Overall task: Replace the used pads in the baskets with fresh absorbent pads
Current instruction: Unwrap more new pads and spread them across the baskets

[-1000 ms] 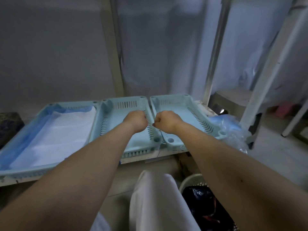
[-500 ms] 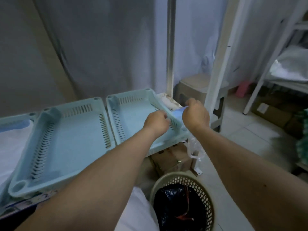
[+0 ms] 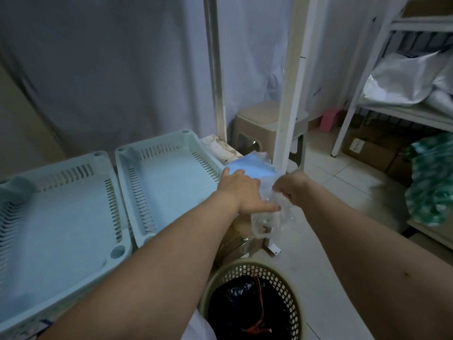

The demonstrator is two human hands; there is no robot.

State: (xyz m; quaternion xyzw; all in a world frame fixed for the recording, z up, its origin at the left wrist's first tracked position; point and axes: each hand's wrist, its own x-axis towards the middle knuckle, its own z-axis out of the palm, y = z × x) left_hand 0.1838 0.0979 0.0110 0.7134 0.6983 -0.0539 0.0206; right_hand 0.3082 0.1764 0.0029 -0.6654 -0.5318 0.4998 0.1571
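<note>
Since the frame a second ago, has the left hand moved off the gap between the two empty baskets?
Yes. The left hand now lies right of the right-hand basket, fingers flat on the blue pad pack beside the white post.

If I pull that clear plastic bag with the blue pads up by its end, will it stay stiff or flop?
The clear plastic bag will probably flop: it crumples where the right hand grips it. The blue pads inside look thin, so likely light and bendy.
</note>
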